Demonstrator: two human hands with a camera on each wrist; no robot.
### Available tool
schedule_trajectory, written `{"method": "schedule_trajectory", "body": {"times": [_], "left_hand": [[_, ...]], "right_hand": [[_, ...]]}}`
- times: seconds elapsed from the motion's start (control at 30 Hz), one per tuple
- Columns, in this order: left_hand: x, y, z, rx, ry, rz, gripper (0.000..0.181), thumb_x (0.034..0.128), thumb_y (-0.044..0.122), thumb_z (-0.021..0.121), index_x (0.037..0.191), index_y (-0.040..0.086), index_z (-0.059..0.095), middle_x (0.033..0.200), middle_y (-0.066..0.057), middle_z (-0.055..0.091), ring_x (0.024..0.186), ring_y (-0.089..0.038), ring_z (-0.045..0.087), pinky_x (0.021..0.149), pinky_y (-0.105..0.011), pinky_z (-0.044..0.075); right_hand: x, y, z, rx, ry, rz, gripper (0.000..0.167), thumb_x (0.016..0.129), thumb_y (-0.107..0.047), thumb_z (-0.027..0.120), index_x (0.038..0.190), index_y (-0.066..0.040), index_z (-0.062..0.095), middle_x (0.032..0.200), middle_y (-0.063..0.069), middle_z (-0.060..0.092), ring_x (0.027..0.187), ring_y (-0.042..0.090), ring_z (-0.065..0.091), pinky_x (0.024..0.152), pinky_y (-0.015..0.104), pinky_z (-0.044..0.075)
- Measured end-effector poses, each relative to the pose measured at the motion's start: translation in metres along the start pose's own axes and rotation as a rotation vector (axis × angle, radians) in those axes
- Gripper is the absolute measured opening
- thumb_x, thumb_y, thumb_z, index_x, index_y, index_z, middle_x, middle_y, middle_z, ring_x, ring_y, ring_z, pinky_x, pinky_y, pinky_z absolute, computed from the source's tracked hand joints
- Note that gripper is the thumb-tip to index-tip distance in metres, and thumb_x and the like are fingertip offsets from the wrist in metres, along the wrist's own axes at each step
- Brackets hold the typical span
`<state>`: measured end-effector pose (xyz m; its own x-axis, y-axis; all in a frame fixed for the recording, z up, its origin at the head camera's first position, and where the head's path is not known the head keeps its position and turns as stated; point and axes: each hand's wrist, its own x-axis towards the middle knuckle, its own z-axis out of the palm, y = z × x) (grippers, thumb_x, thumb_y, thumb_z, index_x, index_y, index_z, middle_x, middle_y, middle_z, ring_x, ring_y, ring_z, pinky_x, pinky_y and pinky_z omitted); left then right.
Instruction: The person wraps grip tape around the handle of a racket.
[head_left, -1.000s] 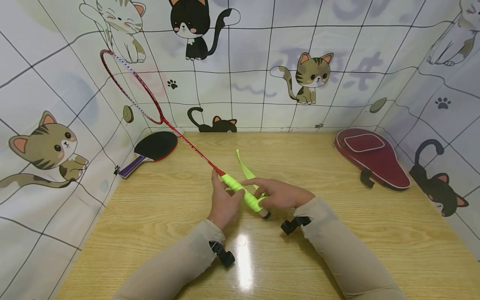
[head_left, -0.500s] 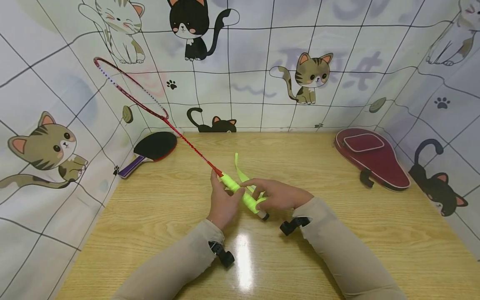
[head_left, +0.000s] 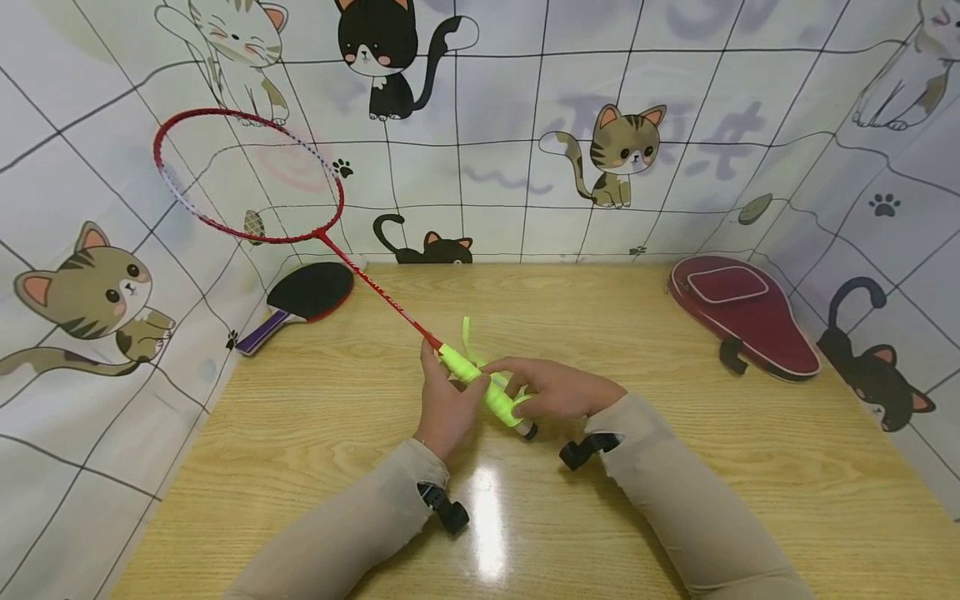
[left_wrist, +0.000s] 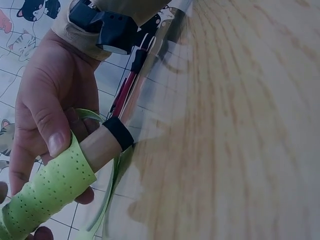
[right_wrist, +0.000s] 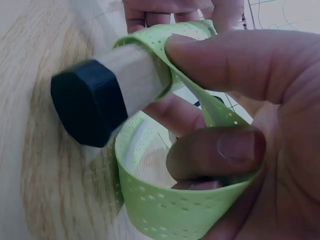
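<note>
A red badminton racket (head_left: 384,294) is held at a slant above the table, its head up at the far left. Perforated neon-yellow grip tape (head_left: 459,364) is wound round most of its handle. My left hand (head_left: 447,410) holds the handle at the wrapped part, thumb on top. My right hand (head_left: 558,389) is at the butt end; in the right wrist view its thumb presses the tape's edge and its curled fingers hold a loose loop of tape (right_wrist: 185,212). Bare pale wood (right_wrist: 135,72) shows before the black butt cap (right_wrist: 90,105). A loose tail hangs behind the handle.
A table tennis bat (head_left: 311,290) with a purple handle lies at the back left of the wooden table (head_left: 645,517). At the back right is a maroon bat case (head_left: 750,325). A cat-printed cloth (head_left: 502,125) stands behind and at the sides.
The racket has rolled about its length, so its head now shows broad instead of nearly edge-on. The loose tape tail has drawn in shorter toward the handle. Both hands stay nearly in place.
</note>
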<state>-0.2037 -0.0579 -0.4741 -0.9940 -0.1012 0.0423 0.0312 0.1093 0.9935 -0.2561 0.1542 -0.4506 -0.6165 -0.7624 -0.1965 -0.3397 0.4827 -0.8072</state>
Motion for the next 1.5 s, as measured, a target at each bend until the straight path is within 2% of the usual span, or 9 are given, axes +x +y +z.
{"method": "schedule_trajectory", "body": {"times": [0.1,0.2,0.43,0.63,0.83,1.07,1.2,1.43,1.5], "left_hand": [[0.0000,0.0002,-0.0001,0.035,-0.009,0.013,0.114,0.0954,0.015,0.076,0.169,0.017,-0.011,0.146,-0.027,0.056,0.105,-0.027,0.067,0.088,-0.037,0.056],[0.0002,0.0009,0.0008,0.045,-0.013,0.022,0.113,0.0958,0.012,0.074,0.169,0.017,-0.012,0.146,-0.028,0.056,0.102,-0.026,0.067,0.085,-0.036,0.057],[0.0007,0.0004,0.0014,0.002,-0.033,0.028,0.111,0.0965,0.005,0.068,0.168,0.015,-0.017,0.160,-0.030,0.040,0.123,-0.031,0.062,0.090,-0.036,0.057],[0.0002,-0.0001,-0.0009,0.027,-0.034,-0.020,0.116,0.0961,0.015,0.074,0.168,0.017,-0.017,0.150,-0.027,0.051,0.112,-0.028,0.064,0.084,-0.034,0.058],[-0.0016,0.0027,-0.0024,0.050,-0.042,-0.054,0.119,0.0955,0.023,0.077,0.168,0.018,-0.017,0.146,-0.024,0.052,0.102,-0.028,0.066,0.080,-0.034,0.059],[-0.0007,0.0030,-0.0016,0.074,-0.027,-0.054,0.116,0.0937,0.018,0.075,0.169,0.015,-0.014,0.141,-0.024,0.053,0.095,-0.026,0.067,0.078,-0.034,0.059],[-0.0007,0.0030,-0.0018,0.082,-0.025,-0.063,0.115,0.0929,0.017,0.074,0.169,0.018,-0.012,0.139,-0.021,0.053,0.095,-0.025,0.069,0.077,-0.034,0.059],[-0.0025,0.0036,-0.0028,0.087,-0.016,-0.036,0.112,0.0952,0.020,0.078,0.170,0.019,-0.006,0.136,-0.021,0.055,0.089,-0.025,0.072,0.074,-0.034,0.061],[-0.0026,0.0036,-0.0028,0.082,-0.012,-0.033,0.112,0.0954,0.020,0.078,0.170,0.020,-0.005,0.136,-0.021,0.056,0.090,-0.025,0.072,0.074,-0.035,0.061]], "right_hand": [[0.0006,-0.0003,-0.0011,-0.030,0.017,-0.003,0.072,0.097,-0.015,0.075,0.159,-0.035,0.043,0.123,0.001,0.069,0.114,0.019,0.065,0.093,0.043,0.055],[0.0001,-0.0002,-0.0025,-0.047,0.018,-0.007,0.072,0.097,-0.016,0.076,0.158,-0.034,0.044,0.120,0.000,0.069,0.113,0.018,0.065,0.094,0.043,0.055],[-0.0017,0.0034,-0.0039,-0.020,-0.014,-0.019,0.073,0.099,-0.010,0.071,0.160,-0.036,0.041,0.123,0.000,0.071,0.117,0.018,0.066,0.096,0.043,0.055],[-0.0005,0.0031,-0.0027,-0.012,-0.013,-0.028,0.074,0.098,-0.012,0.074,0.159,-0.036,0.042,0.120,-0.001,0.070,0.113,0.018,0.066,0.092,0.042,0.056],[-0.0006,0.0026,-0.0023,-0.013,-0.010,-0.021,0.074,0.097,-0.014,0.076,0.158,-0.038,0.042,0.119,-0.002,0.070,0.112,0.018,0.066,0.091,0.041,0.056],[-0.0028,0.0023,-0.0036,0.015,-0.036,-0.003,0.076,0.098,-0.006,0.069,0.161,-0.037,0.039,0.127,0.001,0.069,0.120,0.018,0.065,0.095,0.044,0.056],[-0.0016,0.0018,-0.0024,-0.002,-0.023,-0.013,0.077,0.098,-0.009,0.072,0.162,-0.038,0.039,0.126,-0.002,0.068,0.117,0.017,0.065,0.104,0.049,0.053],[-0.0013,0.0009,-0.0006,-0.011,-0.001,-0.012,0.079,0.095,-0.016,0.078,0.158,-0.045,0.040,0.120,-0.004,0.066,0.114,0.017,0.063,0.103,0.051,0.053],[-0.0010,0.0013,-0.0005,-0.010,-0.004,-0.015,0.079,0.095,-0.016,0.079,0.157,-0.046,0.040,0.118,-0.003,0.067,0.113,0.016,0.063,0.106,0.050,0.051]]}}
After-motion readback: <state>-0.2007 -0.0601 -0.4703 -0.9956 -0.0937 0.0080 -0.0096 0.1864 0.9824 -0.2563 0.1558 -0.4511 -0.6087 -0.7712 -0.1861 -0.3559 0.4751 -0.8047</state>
